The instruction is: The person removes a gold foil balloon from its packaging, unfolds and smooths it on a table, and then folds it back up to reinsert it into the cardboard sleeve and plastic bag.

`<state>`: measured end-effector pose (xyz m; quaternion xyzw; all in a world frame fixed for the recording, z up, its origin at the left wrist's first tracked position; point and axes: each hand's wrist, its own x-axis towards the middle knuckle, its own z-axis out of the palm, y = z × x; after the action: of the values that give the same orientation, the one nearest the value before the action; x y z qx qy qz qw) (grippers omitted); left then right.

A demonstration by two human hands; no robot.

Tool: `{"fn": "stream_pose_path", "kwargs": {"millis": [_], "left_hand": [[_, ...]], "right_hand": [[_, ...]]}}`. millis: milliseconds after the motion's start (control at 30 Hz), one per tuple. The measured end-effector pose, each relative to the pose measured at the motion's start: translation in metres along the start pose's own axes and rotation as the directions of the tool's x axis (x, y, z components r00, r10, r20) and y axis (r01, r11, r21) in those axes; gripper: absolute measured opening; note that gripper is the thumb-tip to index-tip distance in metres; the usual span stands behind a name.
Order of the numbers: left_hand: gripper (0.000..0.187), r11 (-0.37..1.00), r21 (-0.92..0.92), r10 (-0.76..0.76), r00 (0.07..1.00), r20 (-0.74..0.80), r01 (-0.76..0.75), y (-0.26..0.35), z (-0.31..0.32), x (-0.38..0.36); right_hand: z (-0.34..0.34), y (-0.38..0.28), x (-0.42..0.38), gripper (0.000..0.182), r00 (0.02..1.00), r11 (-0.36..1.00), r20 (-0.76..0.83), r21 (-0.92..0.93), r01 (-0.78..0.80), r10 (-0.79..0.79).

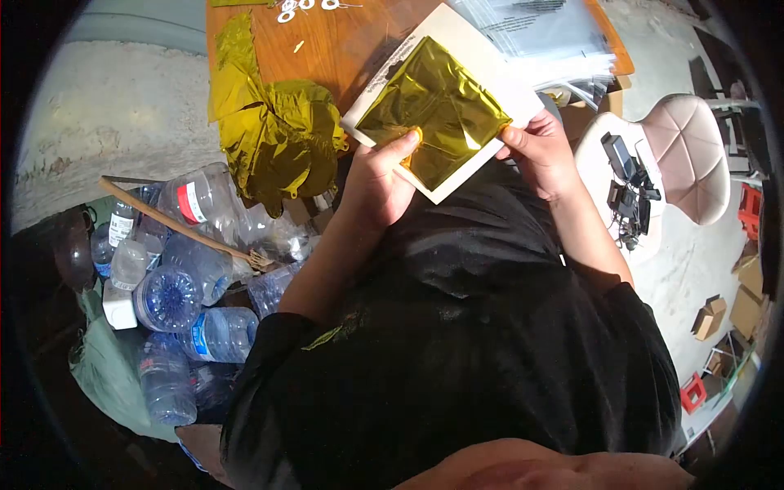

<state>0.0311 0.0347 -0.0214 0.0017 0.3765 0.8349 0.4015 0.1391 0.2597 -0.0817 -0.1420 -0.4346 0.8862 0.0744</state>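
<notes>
I hold a white card (482, 61) with a folded sheet of shiny gold foil (433, 106) lying on top of it, just in front of my chest. My left hand (380, 184) grips the card's lower corner, thumb pressed on the foil's edge. On the other side, my right hand (541, 151) pinches the card and foil at their right corner. Both hands are above my black-shirted torso, below the wooden table's near edge.
A crumpled heap of gold foil (273, 135) hangs over the wooden table (318, 49). A stack of clear plastic bags (547, 37) lies at the table's right. Several empty water bottles (188, 278) and a stick fill a bag at left. A padded chair (682, 155) with gear stands right.
</notes>
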Motion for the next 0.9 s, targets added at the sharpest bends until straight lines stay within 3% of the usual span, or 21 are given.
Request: {"fn": "stream_pose_path", "kwargs": {"millis": [33,133,233,367,633,733,833,900], "left_hand": [[0.053,0.999,0.039,0.014,1.000,-0.019,-0.014,-0.002,-0.002,0.000],[0.052,0.995,0.096,0.028,0.999,-0.045,-0.024,0.001,0.000,0.001],[0.053,0.993,0.115,0.035,0.999,-0.034,-0.030,0.002,0.003,-0.001],[0.052,0.999,0.017,-0.032,0.999,0.005,0.032,0.003,0.002,0.002],[0.057,1.000,0.023,0.016,0.998,0.053,-0.017,-0.002,-0.001,0.005],[0.054,0.998,0.039,0.047,0.997,0.059,-0.049,0.000,0.001,0.008],[0.052,0.994,0.107,0.035,0.999,0.039,-0.039,-0.001,0.001,0.007],[0.051,0.991,0.135,-0.012,0.999,0.033,0.007,-0.003,0.001,0.006]], "right_hand": [[0.001,-0.001,-0.003,0.044,1.000,1.000,0.000,0.002,-0.001,0.001],[0.001,-0.004,-0.010,0.053,0.968,0.999,0.246,-0.015,-0.039,0.042],[0.009,-0.012,-0.011,0.054,0.979,0.985,0.159,-0.133,-0.110,0.131],[0.004,-0.004,-0.003,0.045,0.983,0.993,0.167,-0.102,-0.054,0.071],[0.030,0.009,0.003,0.036,0.991,0.992,0.098,0.096,0.081,-0.091],[0.049,-0.001,-0.002,0.036,0.993,0.978,0.109,0.209,0.024,-0.048],[0.032,0.009,0.002,0.038,0.998,0.998,0.066,0.064,-0.026,0.022],[0.037,0.006,0.004,0.038,1.000,0.996,0.029,0.091,-0.010,0.007]]}}
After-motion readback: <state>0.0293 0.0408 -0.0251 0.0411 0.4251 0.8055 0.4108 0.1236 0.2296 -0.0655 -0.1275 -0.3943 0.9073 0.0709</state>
